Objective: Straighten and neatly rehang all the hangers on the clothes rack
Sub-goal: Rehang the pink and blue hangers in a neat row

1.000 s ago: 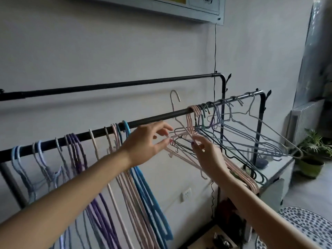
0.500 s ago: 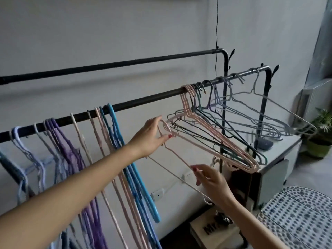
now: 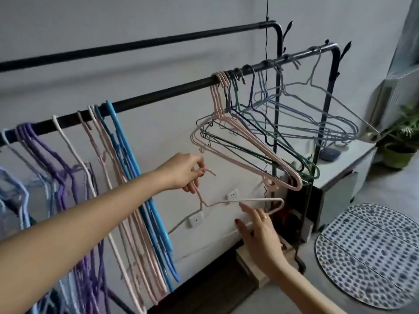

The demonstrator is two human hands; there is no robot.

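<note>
A black clothes rack has a front rail (image 3: 158, 96) and a higher back rail (image 3: 136, 45). My left hand (image 3: 183, 173) is shut on the hook and neck of a loose pink hanger (image 3: 226, 201), held below the rail, off the rack. My right hand (image 3: 260, 232) is under it, fingers spread, touching its lower bar. Purple hangers (image 3: 34, 141), pale pink ones (image 3: 102, 159) and blue ones (image 3: 122, 143) hang close together on the left. A tangled bunch of pink hangers (image 3: 249, 148), dark green ones (image 3: 260, 152) and grey ones (image 3: 317, 123) hangs askew on the right.
A white cabinet (image 3: 340, 164) stands behind the rack's right post, with a potted plant (image 3: 399, 143) beyond it. A dotted round mat (image 3: 367, 257) lies on the floor at right. A wooden box (image 3: 256, 268) sits at the rack's foot. Wall sockets (image 3: 232, 193) are behind the hanger.
The pink hanger has come off the rail and dropped lower, carried in my left hand. My right hand went down with it and its fingers have spread. The view has tilted downward.
</note>
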